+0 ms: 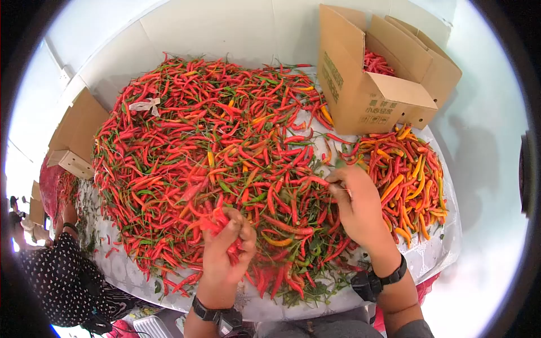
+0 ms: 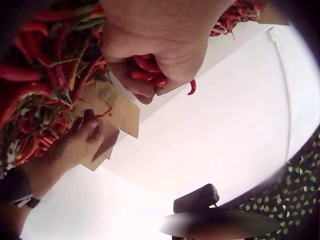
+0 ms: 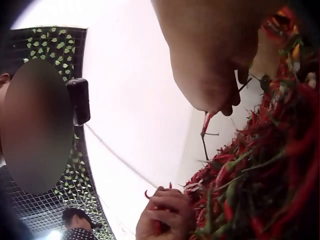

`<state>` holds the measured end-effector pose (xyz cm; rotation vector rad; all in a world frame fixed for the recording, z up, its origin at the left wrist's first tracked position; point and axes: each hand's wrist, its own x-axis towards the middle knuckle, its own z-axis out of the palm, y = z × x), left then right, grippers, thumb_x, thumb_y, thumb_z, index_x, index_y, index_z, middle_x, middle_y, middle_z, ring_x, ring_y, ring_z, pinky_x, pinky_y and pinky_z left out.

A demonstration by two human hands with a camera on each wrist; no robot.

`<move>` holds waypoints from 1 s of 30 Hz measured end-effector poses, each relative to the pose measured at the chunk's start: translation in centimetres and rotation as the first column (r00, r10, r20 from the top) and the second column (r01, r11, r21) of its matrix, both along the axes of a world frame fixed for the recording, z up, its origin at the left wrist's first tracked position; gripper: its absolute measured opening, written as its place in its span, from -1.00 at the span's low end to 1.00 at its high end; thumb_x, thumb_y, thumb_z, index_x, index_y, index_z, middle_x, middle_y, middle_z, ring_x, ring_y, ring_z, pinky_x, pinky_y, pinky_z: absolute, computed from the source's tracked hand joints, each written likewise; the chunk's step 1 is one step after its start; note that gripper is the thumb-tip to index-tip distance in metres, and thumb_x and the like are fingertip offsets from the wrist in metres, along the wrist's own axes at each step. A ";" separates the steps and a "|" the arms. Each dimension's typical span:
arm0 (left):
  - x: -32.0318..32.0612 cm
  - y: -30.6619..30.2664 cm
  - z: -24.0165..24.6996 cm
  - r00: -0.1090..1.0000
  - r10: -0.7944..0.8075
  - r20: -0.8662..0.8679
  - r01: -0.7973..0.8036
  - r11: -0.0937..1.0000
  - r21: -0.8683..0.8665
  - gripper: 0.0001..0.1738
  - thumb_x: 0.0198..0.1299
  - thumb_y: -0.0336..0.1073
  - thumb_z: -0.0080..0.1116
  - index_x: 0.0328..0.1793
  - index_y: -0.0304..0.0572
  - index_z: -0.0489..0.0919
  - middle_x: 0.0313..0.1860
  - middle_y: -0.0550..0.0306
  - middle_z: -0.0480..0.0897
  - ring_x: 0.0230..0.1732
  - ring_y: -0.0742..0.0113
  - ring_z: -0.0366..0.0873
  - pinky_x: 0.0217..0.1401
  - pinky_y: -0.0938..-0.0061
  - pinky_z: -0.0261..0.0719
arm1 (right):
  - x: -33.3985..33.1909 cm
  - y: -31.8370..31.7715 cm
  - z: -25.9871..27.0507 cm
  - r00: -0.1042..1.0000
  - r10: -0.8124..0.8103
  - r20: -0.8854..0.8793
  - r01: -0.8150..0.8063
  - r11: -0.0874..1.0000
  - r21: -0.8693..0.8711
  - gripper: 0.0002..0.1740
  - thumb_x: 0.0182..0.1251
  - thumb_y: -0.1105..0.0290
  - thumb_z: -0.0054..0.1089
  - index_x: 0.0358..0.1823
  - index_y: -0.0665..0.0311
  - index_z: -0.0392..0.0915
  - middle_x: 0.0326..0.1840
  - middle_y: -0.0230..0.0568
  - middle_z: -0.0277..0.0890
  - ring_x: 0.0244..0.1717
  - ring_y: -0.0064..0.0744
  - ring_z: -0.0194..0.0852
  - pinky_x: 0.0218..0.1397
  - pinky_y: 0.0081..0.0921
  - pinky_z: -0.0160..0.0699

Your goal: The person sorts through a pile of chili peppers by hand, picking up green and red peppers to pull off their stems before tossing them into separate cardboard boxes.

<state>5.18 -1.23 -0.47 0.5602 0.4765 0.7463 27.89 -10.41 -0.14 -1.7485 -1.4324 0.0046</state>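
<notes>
My left hand [image 1: 228,250] curls its fingers round several red chillies [image 2: 145,67]; their red ends stick out past the thumb in the head view. One curved chilli tip [image 2: 192,87] pokes out beyond the hand in the left wrist view. The right hand [image 1: 360,205] pinches a red chilli [image 3: 207,120] by the fingertips, and its thin stem hangs below them in the right wrist view. Both hands are above a big heap of red and green chillies [image 1: 186,152] with stems and leaves.
A smaller pile of red, orange and yellow chillies [image 1: 414,186] lies at the right. Behind it stands an open cardboard box [image 1: 349,96] with red chillies inside. Another cardboard box [image 1: 79,129] is at the left, near a person in a dotted top [image 1: 59,276]. A wall [image 1: 225,28] rises behind.
</notes>
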 end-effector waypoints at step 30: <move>-0.4 -0.1 -0.3 0.999 -0.040 -0.002 0.040 0.998 0.040 -0.78 0.14 -0.36 0.22 -0.12 -0.18 0.47 -0.34 0.12 0.53 -0.40 0.47 0.47 -0.57 0.66 0.28 | -3.8 -1.0 1.5 0.720 0.663 -0.204 -0.678 0.735 -0.005 -0.95 0.11 0.47 0.22 -0.37 0.21 0.58 -0.38 -0.25 0.50 -0.26 -0.19 0.47 -0.24 -0.34 0.46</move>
